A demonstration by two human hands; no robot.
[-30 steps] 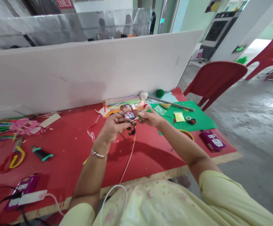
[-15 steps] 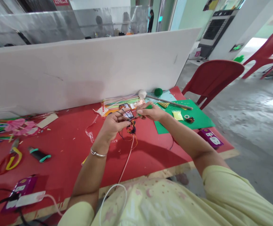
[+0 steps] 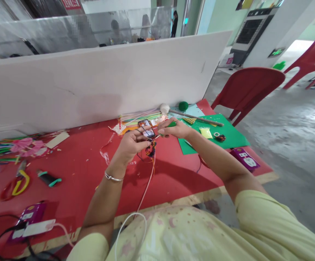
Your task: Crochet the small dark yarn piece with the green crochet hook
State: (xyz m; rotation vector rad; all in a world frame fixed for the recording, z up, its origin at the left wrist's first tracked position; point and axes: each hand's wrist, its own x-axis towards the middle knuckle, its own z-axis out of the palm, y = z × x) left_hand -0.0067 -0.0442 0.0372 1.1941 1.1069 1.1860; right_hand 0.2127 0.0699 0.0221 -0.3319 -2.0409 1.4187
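My left hand (image 3: 131, 145) pinches a small crocheted piece (image 3: 150, 148) in dark, orange and red yarn. A dark strand runs over its fingers, and loose orange ends hang below the piece. My right hand (image 3: 175, 129) is closed around the green handle of a crochet hook (image 3: 170, 124). The hook's thin metal shaft points left and reaches the top edge of the piece; whether its tip is inside a stitch is too small to tell. Behind the hands a phone (image 3: 147, 129) with a lit screen lies on the red table (image 3: 92, 203).
A green sheet (image 3: 233, 136) at right bears a yellow packet (image 3: 206, 133) and a small beaded piece (image 3: 219, 136). Scissors (image 3: 17, 183), a cutter (image 3: 48, 178) and a power strip (image 3: 29, 219) lie at left. A white cable (image 3: 143, 195) runs toward me. A white panel (image 3: 105, 79) stands behind.
The hook's metal shaft now shows more plainly between the hands, against the crocheted piece. Both hands keep nearly the same place and grip. The whole view has shifted slightly.
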